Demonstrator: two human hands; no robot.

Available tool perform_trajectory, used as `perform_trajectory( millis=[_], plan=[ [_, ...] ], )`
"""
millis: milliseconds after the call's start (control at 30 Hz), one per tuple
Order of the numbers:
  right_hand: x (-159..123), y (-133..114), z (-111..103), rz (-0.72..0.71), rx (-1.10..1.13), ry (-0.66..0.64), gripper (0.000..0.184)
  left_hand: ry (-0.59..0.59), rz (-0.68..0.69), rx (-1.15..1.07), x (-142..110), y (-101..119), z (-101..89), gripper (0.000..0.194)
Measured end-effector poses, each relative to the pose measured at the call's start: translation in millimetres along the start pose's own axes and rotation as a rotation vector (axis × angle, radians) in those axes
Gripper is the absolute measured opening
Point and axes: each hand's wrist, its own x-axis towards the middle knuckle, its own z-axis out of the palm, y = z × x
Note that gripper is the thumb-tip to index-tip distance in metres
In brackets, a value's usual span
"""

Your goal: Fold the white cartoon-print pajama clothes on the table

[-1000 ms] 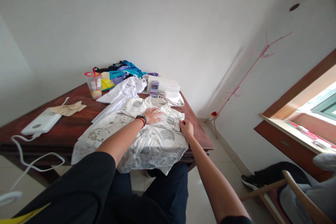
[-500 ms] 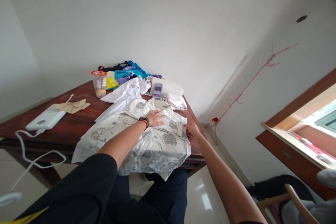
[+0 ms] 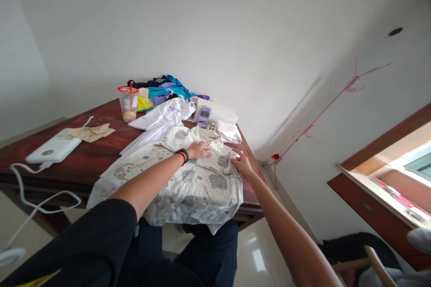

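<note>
The printed garment lies on the counter before the white box, seemingly mid-smoothing, left hand spread on it, right hand at its edge, pinch unclear, the next move calling for flat layers

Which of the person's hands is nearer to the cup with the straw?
Left. The left hand rests on the printed garment, right of the cup and closer to the person; the right hand is farther right, at the garment's right-hand edge.
</note>
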Motion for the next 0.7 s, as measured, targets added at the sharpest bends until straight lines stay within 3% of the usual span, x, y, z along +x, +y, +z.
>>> perform_trajectory(
  millis=[100,267,467,700],
  plan=[
    [13,-17,17,-0.069,-0.002,-0.072,0.057,0.079,-0.036,-0.203,-1,-7,-12.9,0.066],
    [26,-54,51,-0.217,-0.252,-0.179,0.055,0.142,-0.066,-0.449,-3,-13,-22.6,0.073],
    [29,-84,86,-0.300,-0.589,-0.333,0.052,0.065,-0.090,-0.508,-5,-7,-19.1,0.069],
    [20,-82,96,-0.293,-0.692,-0.402,0.043,-0.029,-0.111,-0.556,-6,4,-21.8,0.062]
  ],
)
